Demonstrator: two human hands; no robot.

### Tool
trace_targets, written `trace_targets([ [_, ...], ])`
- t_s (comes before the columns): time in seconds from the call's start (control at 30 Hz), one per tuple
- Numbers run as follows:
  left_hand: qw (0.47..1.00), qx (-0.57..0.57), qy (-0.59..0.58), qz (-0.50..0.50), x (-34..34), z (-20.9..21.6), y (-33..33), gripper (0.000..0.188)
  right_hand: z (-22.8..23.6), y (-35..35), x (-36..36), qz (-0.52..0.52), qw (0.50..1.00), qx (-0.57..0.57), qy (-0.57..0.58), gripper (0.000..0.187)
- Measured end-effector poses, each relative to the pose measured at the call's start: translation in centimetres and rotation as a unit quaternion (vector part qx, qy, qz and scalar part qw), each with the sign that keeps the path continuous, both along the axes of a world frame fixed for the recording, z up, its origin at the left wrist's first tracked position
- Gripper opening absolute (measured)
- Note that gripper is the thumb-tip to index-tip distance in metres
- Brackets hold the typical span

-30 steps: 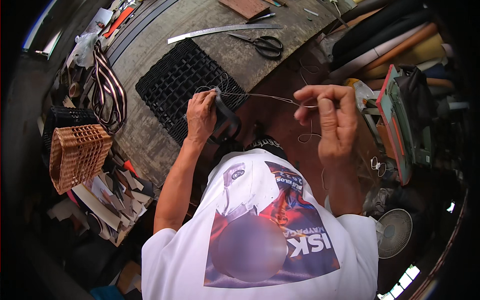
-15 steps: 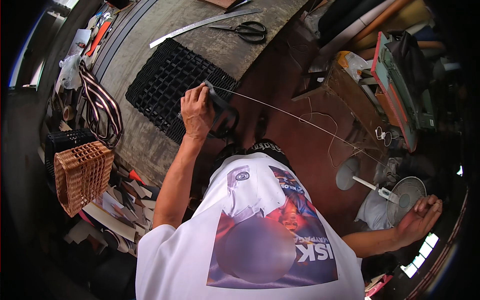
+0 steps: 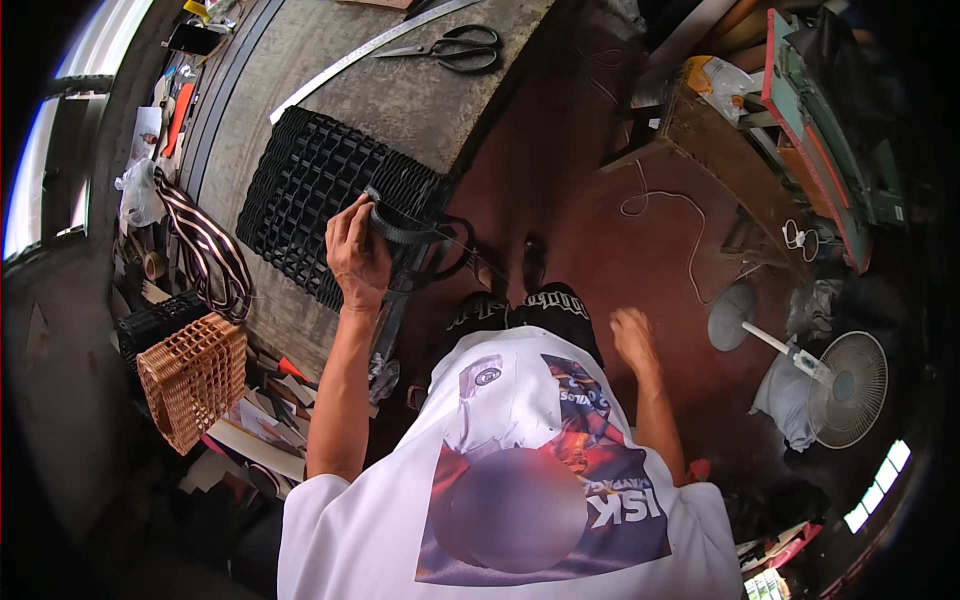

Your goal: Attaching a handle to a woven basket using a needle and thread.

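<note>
A black woven basket with an open lattice lies on the worktable, near its right edge. My left hand is over the basket, its fingers closed on the end of a black strap. The strap curves off past the table edge. A thin thread hangs loosely from beside the strap; its far end is hard to follow. My right hand is over the floor right of my legs, fingers curled in. Whatever it holds, if anything, is too small to make out.
Black-handled scissors and a metal ruler lie on the worktable beyond the basket. Striped webbing and a tan woven basket are at the left. A fan and a wooden bench are at the right.
My right hand has come back from the far right toward my body, and its fingers have curled. The thread, taut before, is slack. My left hand still grips the strap.
</note>
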State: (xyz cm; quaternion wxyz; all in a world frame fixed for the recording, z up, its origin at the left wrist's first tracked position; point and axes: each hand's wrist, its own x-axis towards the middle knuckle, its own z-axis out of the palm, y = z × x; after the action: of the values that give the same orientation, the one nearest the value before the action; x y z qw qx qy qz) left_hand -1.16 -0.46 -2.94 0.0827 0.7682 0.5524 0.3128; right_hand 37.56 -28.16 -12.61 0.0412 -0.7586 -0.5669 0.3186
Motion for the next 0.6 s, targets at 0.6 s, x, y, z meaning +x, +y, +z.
trace_targets([
  [0.6,1.0,-0.02,-0.011,0.005,0.0,0.2,0.0,0.032,-4.3,25.0,-21.5,-0.075,0.887,0.229,0.395,0.024],
])
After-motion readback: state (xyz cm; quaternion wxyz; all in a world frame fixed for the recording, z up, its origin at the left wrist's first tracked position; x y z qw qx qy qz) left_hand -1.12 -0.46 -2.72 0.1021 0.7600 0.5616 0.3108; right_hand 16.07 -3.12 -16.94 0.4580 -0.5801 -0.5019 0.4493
